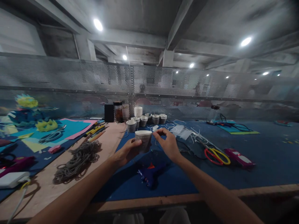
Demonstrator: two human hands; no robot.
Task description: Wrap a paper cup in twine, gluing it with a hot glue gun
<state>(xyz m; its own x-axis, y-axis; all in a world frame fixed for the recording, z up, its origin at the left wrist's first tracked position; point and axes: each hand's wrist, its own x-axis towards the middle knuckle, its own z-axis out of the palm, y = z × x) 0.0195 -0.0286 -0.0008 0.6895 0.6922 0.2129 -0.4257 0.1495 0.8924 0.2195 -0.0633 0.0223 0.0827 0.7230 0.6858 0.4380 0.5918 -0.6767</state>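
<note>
My left hand is wrapped round a paper cup with a white rim and a grey covering on its side. The cup is held upright above the blue table mat. Close by its rim on the right, the thumb and forefinger of my right hand are pinched together; what lies between them is too small to make out. Below the cup lies a dark blue glue gun with a red part on top. Several similar grey-sided cups stand farther back, beside a stack of white cups.
A heap of grey cord lies on the wooden strip at left. Scissors with red and yellow handles and a magenta device are on the right. White strings and clear plastic lie behind my right hand. A perforated metal screen closes the back.
</note>
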